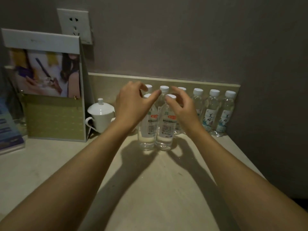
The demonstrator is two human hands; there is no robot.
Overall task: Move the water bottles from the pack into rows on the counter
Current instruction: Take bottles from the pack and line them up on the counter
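Observation:
Several clear water bottles with white caps stand upright on the beige counter (150,180). A back row runs along the backsplash, ending at the far right bottle (225,112). Two bottles stand in front: the front left bottle (147,130) and the front right bottle (166,127). My left hand (131,104) hovers over the front left bottle's cap, fingers spread and curved, holding nothing. My right hand (183,105) hovers just right of the front right bottle's cap, fingers apart, also holding nothing. No pack is in view.
A white lidded cup (100,115) stands left of the bottles. A tall standing card folder (48,90) and a blue leaflet holder (10,130) fill the counter's left side. A wall socket (75,25) is above. The dark wall closes the right side.

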